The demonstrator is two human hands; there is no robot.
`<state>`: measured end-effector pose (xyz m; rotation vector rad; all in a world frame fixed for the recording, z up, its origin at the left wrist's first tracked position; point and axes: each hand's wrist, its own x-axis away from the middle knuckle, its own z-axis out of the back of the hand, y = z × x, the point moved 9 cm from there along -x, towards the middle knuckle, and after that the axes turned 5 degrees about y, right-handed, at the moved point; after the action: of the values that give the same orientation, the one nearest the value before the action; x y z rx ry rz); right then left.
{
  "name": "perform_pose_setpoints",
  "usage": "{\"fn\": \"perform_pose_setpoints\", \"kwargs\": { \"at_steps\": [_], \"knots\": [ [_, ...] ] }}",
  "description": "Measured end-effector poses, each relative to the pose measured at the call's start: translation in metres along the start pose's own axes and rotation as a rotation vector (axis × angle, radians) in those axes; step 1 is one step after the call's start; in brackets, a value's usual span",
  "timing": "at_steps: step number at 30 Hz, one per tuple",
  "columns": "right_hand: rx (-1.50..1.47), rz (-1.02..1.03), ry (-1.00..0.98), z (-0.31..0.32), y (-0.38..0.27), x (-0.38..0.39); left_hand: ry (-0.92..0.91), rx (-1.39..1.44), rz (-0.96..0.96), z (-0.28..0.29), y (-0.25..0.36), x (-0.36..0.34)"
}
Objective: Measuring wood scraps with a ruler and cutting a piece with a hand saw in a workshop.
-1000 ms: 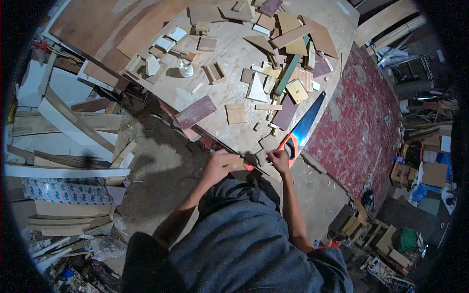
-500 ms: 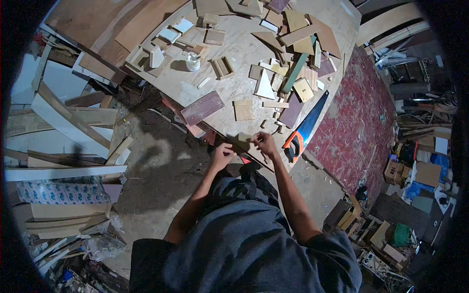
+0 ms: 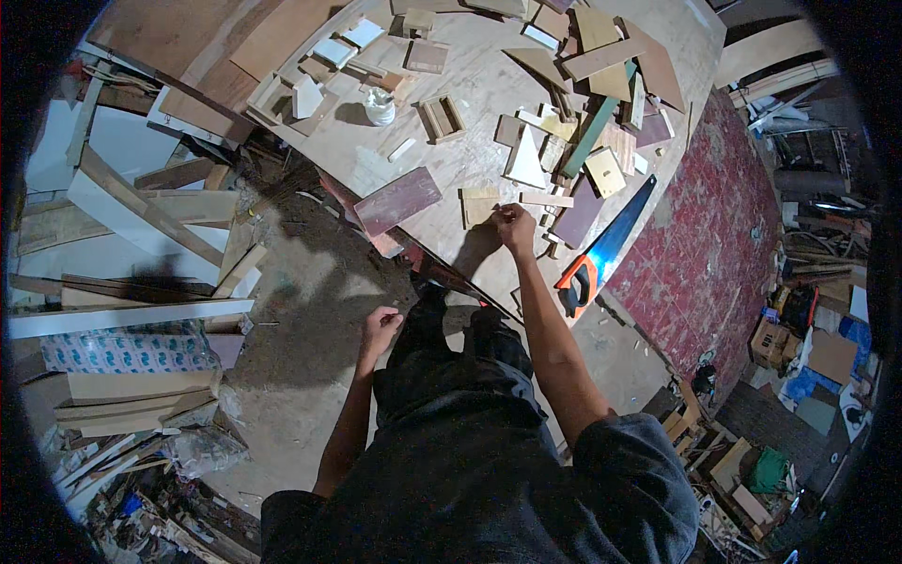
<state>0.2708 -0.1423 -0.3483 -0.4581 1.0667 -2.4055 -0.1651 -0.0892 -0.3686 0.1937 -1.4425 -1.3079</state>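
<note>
My right hand (image 3: 514, 230) is over the near part of the worktable (image 3: 376, 155), fingers pinched together at the lower right corner of a small square wooden block (image 3: 479, 204). Whatever sits between those fingertips is too small to make out. Away from the table's edge, my left hand (image 3: 380, 330) hangs over the floor with its fingers curled in and nothing visible in them. A thin wooden strip (image 3: 547, 200) lies just beyond my right hand. Left of the square block is a purplish-brown rectangular board (image 3: 398, 200).
A handsaw (image 3: 609, 242) with an orange and black handle lies along the table's right edge. Wood offcuts, a green strip (image 3: 598, 132) and a white triangular piece (image 3: 526, 160) crowd the right side. A white jar (image 3: 379, 106) stands farther left, near a small open wooden frame (image 3: 442, 119).
My hands were close together at the table's near edge. The left has dropped back and left, off the table; the right has moved farther in, to the square block. The view has shifted slightly.
</note>
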Motion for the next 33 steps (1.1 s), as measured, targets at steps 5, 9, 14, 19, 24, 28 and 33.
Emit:
{"fn": "perform_pose_setpoints", "kwargs": {
  "at_steps": [5, 9, 14, 19, 24, 28, 33],
  "knots": [
    [0.123, 0.004, 0.046, 0.018, 0.018, 0.000, -0.189, -0.003, -0.198, -0.086, 0.078, -0.034],
    [0.105, 0.018, -0.026, 0.012, 0.002, 0.003, -0.117, 0.003, -0.453, -0.135, 0.119, -0.084],
    [0.020, 0.046, -0.084, 0.005, -0.001, 0.007, 0.207, -0.119, -0.469, -0.164, 0.153, -0.136],
    [-0.016, 0.123, -0.075, 0.010, 0.003, 0.011, 0.264, -0.096, -0.329, -0.175, 0.162, -0.135],
    [-0.057, 0.105, -0.040, 0.012, 0.008, 0.008, 0.301, -0.033, -0.301, -0.177, 0.156, -0.135],
    [-0.082, -0.007, -0.036, 0.014, 0.018, 0.008, 0.313, -0.025, -0.315, -0.176, 0.153, -0.139],
    [-0.057, -0.111, -0.065, 0.012, 0.029, 0.010, 0.285, -0.071, -0.280, -0.179, 0.149, -0.140]
  ]
}}
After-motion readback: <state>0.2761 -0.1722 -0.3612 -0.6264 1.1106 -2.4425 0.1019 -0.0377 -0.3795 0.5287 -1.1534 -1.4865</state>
